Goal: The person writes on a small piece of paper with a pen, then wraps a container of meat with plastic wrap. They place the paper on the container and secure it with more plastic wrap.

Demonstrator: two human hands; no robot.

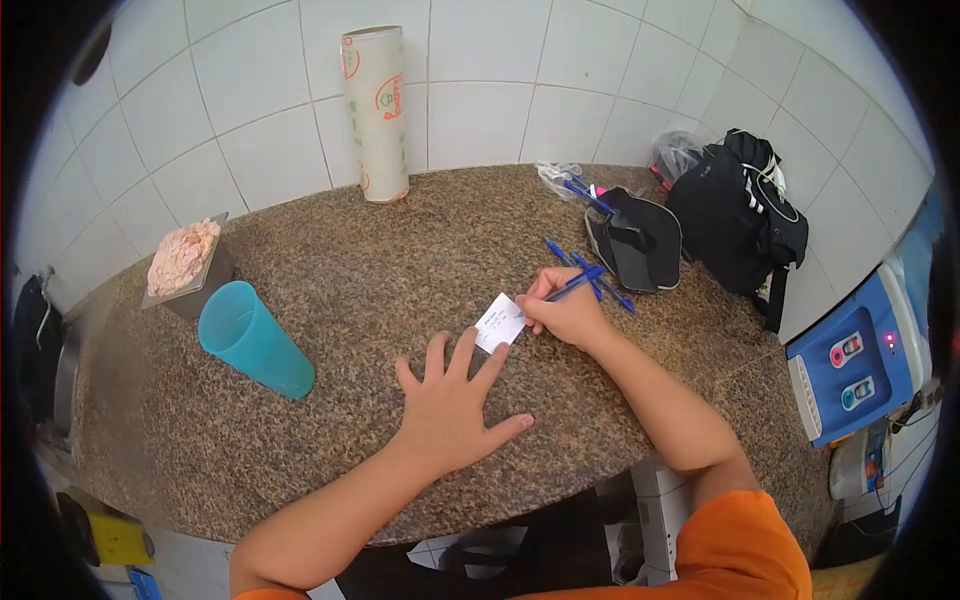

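Note:
A small white paper label (498,322) with a few handwritten lines lies on the granite counter (370,270). My left hand (450,395) rests flat with its fingers spread, two fingertips touching the label's lower edge. In my right hand (568,308) a blue pen (572,284) is pinched, its tip down at the label's right side. The writing is too small to read. Just beyond the right hand lie several more blue pens (560,252), some crossing one another and partly hidden behind it.
A teal cup (257,340) and a metal container (205,280) heaped with a pale pink, lumpy mass stand left. A printed roll (376,115) stands upright against the tiled wall. At the right are a black cap (640,245), a black backpack (730,220) and a blue water dispenser (860,350).

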